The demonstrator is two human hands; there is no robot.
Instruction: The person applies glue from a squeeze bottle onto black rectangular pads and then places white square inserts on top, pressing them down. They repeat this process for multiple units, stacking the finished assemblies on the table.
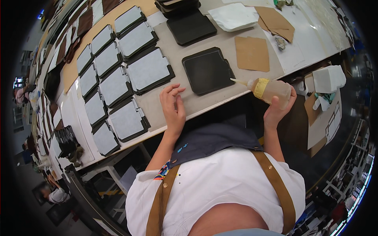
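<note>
My right hand (pixel 279 106) is wrapped round a translucent squeeze bottle (pixel 271 92) with yellow tape at its neck. The bottle lies tilted, and its thin nozzle points left at the right edge of a black flat panel (pixel 206 70). That panel has rounded corners and lies on the table just ahead of me. To its left, my left hand (pixel 173 104) hovers over or rests on the table's front part, fingers loosely curled and apart, holding nothing. Further left lie several black panels with pale grey sheets (pixel 147 70) on them, set out in rows.
A stack of black panels (pixel 191 27) stands at the back. Brown card (pixel 252 54) and white sheets (pixel 233 16) lie right of it. Black strips (pixel 67 139) sit at the table's left end. Below the right edge stands a white foam piece (pixel 328 78). Another person (pixel 58 194) is far left.
</note>
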